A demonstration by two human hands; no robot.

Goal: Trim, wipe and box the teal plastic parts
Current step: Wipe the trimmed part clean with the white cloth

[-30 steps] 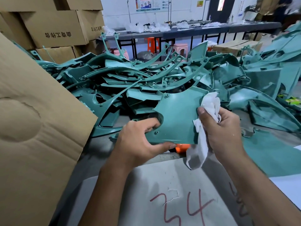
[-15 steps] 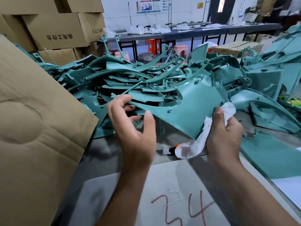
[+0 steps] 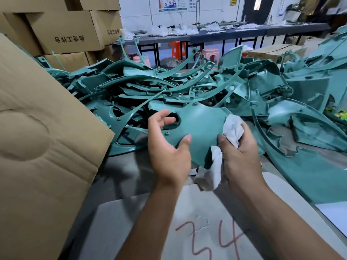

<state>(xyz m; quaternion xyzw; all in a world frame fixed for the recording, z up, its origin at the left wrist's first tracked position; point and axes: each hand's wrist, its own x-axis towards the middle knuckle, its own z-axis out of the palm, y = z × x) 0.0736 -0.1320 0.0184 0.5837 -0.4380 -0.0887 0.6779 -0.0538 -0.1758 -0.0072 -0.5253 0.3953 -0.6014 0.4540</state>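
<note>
While we hold this teal panel [image 3: 204, 126] up just in front of the heap of teal parts [image 3: 169, 87], our right hand [image 3: 238, 149] is doing the real work: thumb and fingers pinched on the panel's near right edge with the white rag [image 3: 232, 129] bunched between skin and plastic. Our left hand [image 3: 167, 147] is spread, fingers loosely curved, thumb tip touching or all but touching the panel's lower edge, the fingers up by the round cutout [image 3: 174, 119]. So one hand clamped, one hand apart and ready.

We judge the panel light, a thin moulded shell that one pinch carries, and stiff enough to keep its curve, though a wide sheet like this will likely flex if we lever it from one corner. Its face looks glossy and probably slippery under bare fingers; the rag helps there. Best holds, we reckon, are the outer edges or the rim of the cutout, leaving the face free for wiping. Small pegs stand along the rim, so we'd keep clear of those. The cardboard box [image 3: 37, 137] waits at our left, beside the tabletop [image 3: 120, 175].
</note>
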